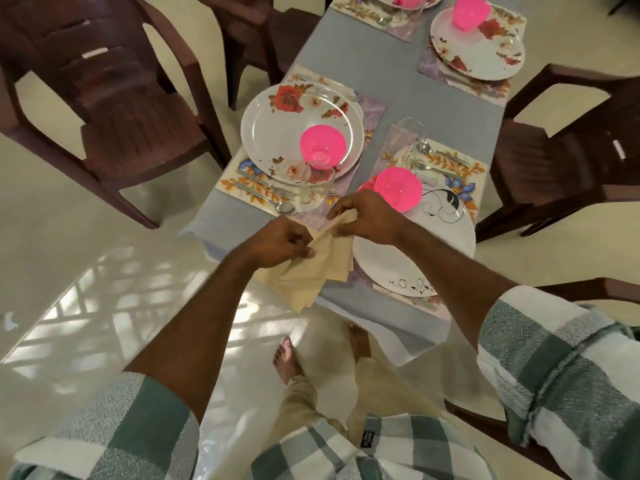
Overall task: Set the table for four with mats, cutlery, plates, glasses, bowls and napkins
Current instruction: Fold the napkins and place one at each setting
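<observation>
Both hands, left hand (282, 242) and right hand (363, 216), pinch the stack of pale cream paper napkins (311, 271) just left of the black-scrolled white plate (415, 258), the stack hanging below them over the counter's near edge.

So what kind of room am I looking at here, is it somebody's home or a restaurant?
Most likely a home dining area. A small table under a grey cloth is laid with floral mats and a rose plate, brown plastic chairs stand around it, and the person folding napkins is barefoot on a tiled floor.
</observation>
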### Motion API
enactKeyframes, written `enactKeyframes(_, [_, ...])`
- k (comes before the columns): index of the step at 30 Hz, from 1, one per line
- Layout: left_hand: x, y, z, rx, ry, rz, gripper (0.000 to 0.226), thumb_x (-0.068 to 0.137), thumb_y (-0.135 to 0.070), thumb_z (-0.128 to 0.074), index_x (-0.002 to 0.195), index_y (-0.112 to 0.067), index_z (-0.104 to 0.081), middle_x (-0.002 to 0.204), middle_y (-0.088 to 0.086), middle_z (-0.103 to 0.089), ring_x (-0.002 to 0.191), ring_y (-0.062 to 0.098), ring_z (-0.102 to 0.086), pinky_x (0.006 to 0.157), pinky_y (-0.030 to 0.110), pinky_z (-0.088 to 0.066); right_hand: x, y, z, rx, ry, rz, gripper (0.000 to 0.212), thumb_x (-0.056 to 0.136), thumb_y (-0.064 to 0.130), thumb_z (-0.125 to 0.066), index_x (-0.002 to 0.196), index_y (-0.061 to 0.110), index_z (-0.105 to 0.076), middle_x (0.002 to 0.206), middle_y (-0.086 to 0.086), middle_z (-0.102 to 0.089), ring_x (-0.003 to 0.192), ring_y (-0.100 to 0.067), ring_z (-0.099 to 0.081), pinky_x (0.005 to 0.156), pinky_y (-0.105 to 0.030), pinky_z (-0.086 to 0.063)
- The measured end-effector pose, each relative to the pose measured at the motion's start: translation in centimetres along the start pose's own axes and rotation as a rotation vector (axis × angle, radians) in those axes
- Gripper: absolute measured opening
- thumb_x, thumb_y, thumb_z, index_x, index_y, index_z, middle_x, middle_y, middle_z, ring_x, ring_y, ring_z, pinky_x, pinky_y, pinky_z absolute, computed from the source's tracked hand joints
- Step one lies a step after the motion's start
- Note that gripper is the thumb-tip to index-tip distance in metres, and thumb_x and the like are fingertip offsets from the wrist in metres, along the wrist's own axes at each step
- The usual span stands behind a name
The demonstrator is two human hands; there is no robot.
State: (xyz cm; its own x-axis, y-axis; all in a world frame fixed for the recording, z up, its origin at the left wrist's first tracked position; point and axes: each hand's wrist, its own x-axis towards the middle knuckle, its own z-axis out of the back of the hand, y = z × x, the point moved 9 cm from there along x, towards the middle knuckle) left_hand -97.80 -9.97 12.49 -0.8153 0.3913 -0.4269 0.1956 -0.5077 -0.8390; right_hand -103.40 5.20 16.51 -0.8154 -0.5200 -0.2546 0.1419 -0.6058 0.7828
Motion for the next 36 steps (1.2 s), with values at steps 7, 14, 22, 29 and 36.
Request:
enactKeyframes(7, [2.0, -5.9, -2.4, -0.431, -0.027, -0.059, 0.021, 0.083, -0.017, -0.075, 0.090, 0.000, -0.065, 0.080, 0.016, -0.058, 0.070, 0.024, -0.054, 0.059, 0.030, -0.046, -3.3, -2.6, 5.9, 0.823, -0.188, -0.159, 0.060, 0.077, 0.012, -0.083, 0.130, 0.012, -0.055, 0.096, -0.007, -0.074, 0.088, -0.024, -0.071, 0.073, -0.037, -0.055])
enactKeyframes(14, [9.3, -14.7, -4.9, -0.620, -0.111, -0.116, 0.029, 0.083, -0.024, -0.077, 0.101, -0.003, -0.066, 0.091, 0.012, -0.068, 0.084, 0.027, -0.063, 0.071, 0.035, -0.051, -3.8, -7.5, 14.2, 0.894, -0.148, -0.147, 0.053, 0.075, 0.014, -0.083, 0.123, 0.006, -0.063, 0.117, -0.016, -0.071, 0.111, -0.037, -0.067, 0.099, -0.056, -0.051])
enactKeyframes(22, [18.9, -21.9, -9.6, -0.525, -0.191, -0.034, 0.010, 0.093, -0.001, -0.066, 0.101, 0.004, -0.062, 0.084, 0.016, -0.073, 0.074, 0.030, -0.070, 0.068, 0.035, -0.053, -3.5, -14.9, 26.5, 0.828, -0.133, -0.142, 0.033, 0.072, 0.012, -0.080, 0.098, -0.002, -0.066, 0.085, -0.015, -0.063, 0.072, -0.022, -0.062, 0.062, -0.028, -0.050])
enactKeyframes(29, [23.3, -23.9, -9.5, 0.360, -0.460, -0.043, 0.015, 0.088, -0.032, -0.073, 0.091, -0.017, -0.068, 0.084, -0.004, -0.070, 0.074, 0.016, -0.062, 0.074, 0.040, -0.055, 2.8, -22.4, 34.9, 0.136, -0.111, -0.222, 0.019, 0.082, -0.002, -0.067, 0.095, 0.012, -0.070, 0.087, -0.004, -0.066, 0.079, -0.018, -0.062, 0.065, -0.026, -0.046])
enactKeyframes(36, [26.0, -24.2, -8.9, 0.596, -0.544, -0.060, 0.018, 0.095, -0.037, -0.062, 0.095, -0.019, -0.064, 0.084, -0.002, -0.069, 0.076, 0.024, -0.063, 0.068, 0.039, -0.053, 10.1, -28.2, 32.9, -0.299, 0.085, -0.191, 0.036, 0.077, 0.008, -0.074, 0.112, 0.014, -0.071, 0.120, -0.007, -0.063, 0.106, -0.022, -0.058, 0.081, -0.024, -0.040])
